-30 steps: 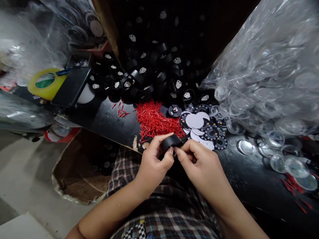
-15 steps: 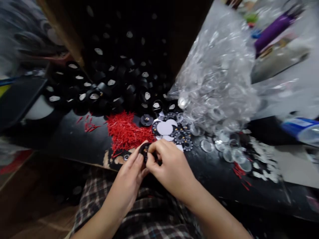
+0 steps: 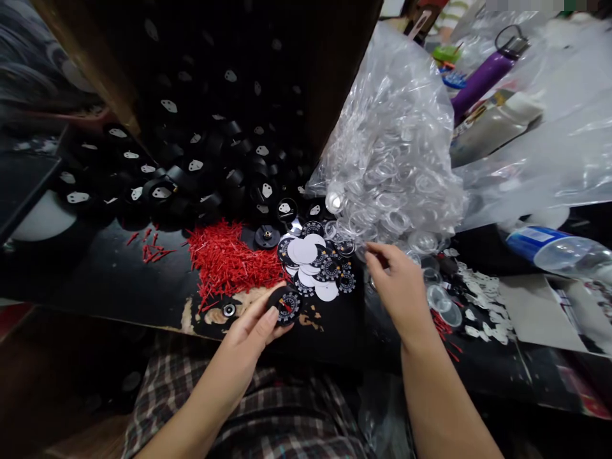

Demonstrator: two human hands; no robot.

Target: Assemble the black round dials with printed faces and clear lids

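A black table [image 3: 95,280], its near edge worn to bare wood [image 3: 188,315] left of centre, spans the frame in dim light; deep shadow fills the lower left, while paler light falls around a purple bottle [image 3: 485,81] at upper right.

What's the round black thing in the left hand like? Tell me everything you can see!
The round black gauge has a short, plastic-looking case and a dark dial with pale marks round its edge. A small red pointer sits near the middle. Its face tilts up toward the camera. The left hand grips it, thumb at its near left rim. It's near the front of the black table. The marks are too small to read.
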